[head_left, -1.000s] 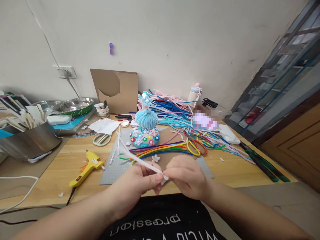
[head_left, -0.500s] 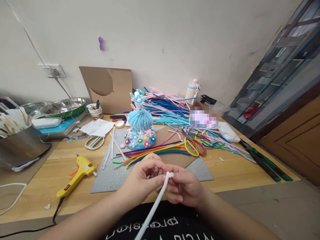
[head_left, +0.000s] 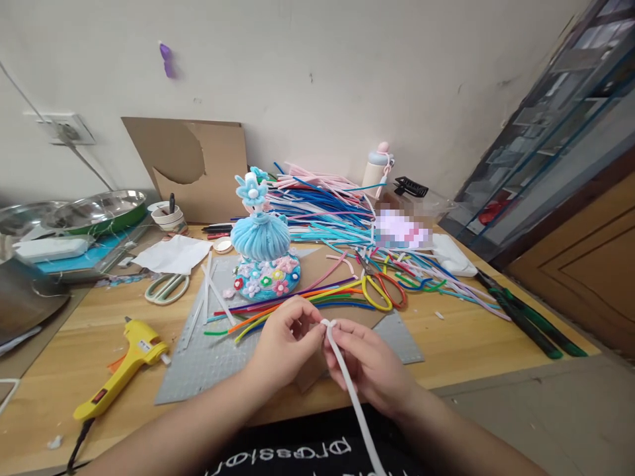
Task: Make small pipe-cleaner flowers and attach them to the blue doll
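A white pipe cleaner (head_left: 353, 395) is pinched at its bent upper end between the fingertips of both hands, close to the table's front edge. My left hand (head_left: 292, 337) is closed on the small curl from the left. From the right, my right hand (head_left: 367, 357) grips the same bend with thumb and fingers. The long tail hangs down past the dark shirt and out of the picture. Beyond the hands stands a blue pipe-cleaner figure (head_left: 260, 238) with a flower on top and a flowered base. Several coloured pipe cleaners (head_left: 297, 301) lie between it and the hands.
A yellow glue gun (head_left: 124, 363) lies at left, its cord running off the front. Yellow-and-red scissors (head_left: 380, 291) rest on a grey cutting mat (head_left: 169, 380). Black-and-green cutters (head_left: 536, 320) are at right. Behind lies a pipe-cleaner heap (head_left: 322, 205); a bottle (head_left: 377, 168) stands by the wall.
The pipe cleaner's tail has swung from lower left to lower right. Both hands still pinch its bent end. The head view has shifted, moving the table items leftward.
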### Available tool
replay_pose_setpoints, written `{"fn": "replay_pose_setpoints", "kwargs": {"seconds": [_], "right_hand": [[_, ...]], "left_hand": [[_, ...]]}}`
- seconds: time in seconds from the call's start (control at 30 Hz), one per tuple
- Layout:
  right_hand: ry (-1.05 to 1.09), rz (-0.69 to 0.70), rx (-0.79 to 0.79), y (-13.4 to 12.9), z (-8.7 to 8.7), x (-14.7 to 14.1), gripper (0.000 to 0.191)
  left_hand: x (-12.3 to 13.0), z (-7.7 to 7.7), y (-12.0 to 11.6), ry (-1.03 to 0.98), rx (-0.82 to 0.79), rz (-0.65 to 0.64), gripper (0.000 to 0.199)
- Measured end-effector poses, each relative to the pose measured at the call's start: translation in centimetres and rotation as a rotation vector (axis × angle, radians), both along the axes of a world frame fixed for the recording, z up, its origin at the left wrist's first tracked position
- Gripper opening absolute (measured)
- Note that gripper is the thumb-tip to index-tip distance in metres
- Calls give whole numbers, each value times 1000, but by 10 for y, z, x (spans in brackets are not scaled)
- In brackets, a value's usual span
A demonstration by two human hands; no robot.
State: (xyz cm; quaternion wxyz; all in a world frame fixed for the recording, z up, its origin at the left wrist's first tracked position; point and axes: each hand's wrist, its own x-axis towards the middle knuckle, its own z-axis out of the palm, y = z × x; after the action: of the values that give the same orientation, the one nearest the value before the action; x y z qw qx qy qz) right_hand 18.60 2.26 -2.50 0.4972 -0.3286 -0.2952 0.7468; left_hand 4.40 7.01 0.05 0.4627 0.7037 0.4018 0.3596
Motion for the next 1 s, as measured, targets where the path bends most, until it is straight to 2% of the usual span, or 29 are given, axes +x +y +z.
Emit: {"fn": "replay_pose_setpoints", "kwargs": {"seconds": [0.13, 0.3, 0.43, 0.5, 0.57, 0.6, 0.63, 0.7, 0.77, 0.87, 1.0], "right_hand": [[-99, -24, 11, 5, 2, 5, 28], [-171, -13, 38, 6, 0, 8, 26], [-381, 83, 62, 7, 6, 17, 28], [-649, 92, 131, 14, 10, 33, 33], [-1074, -163, 340, 26, 9, 57, 33], [-1324, -289, 394, 33, 7, 71, 28], [-1549, -381, 386, 41, 4, 84, 24], [-1797, -372, 288, 57, -5, 106, 19], [-1852, -239, 204, 69, -15, 120, 18], [-1833, -188, 177, 81, -25, 131, 18], [-1725, -176, 163, 85, -22, 145, 17]], "left_hand": [[3, -2, 0, 71, 69, -30, 1], [1, -3, 0, 109, 112, -76, 7], [0, -3, -1, 113, 97, -82, 13], [-1, -2, -2, 103, 76, -61, 13], [-3, -2, -4, 95, 45, -38, 12], [-5, -2, -4, 92, 25, -29, 12], [-6, -2, -4, 88, 5, -23, 11], [-9, -4, -4, 76, -37, -19, 11], [-9, -5, -3, 51, -74, -16, 12], [-6, -7, -2, -19, -136, 7, 15], [-2, -6, -1, -189, -272, 23, 20]]}}
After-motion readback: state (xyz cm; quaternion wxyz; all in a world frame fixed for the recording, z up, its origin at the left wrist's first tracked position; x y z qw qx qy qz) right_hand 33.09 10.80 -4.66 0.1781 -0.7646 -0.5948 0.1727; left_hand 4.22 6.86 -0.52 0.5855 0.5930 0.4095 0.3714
